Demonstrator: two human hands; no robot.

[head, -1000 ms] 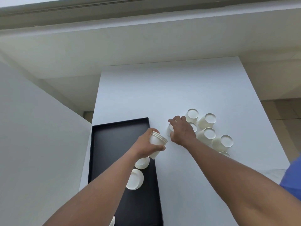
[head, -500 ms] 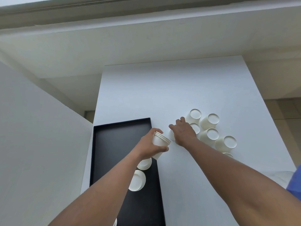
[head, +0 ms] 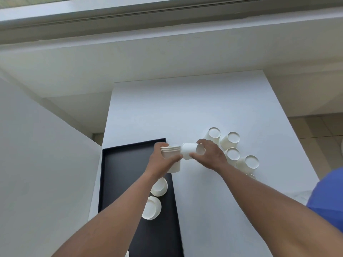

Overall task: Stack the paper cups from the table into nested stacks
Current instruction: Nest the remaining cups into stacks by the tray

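1. The left hand [head: 163, 160] has its grip closed around a short nested stack [head: 171, 157] of paper cups, held just above the near corner of the black tray [head: 118, 182], rims up.
2. The right hand [head: 209, 156] is clamped on a single cup [head: 191, 151], tipped on its side, its mouth toward the stack and nearly touching it.
3. These cups look feather-light and thin-walled; I'd judge a hard squeeze would dent them, so a light hold around the mid-wall or near the stiffer rolled rim suits best.
4. Four more loose cups [head: 233, 140] sit upside down on the white table [head: 185, 108], clustered just beyond the right hand, with a sliver of another by the forearm.
5. Two finished stacks [head: 158, 186] lie on the tray beside the left forearm.
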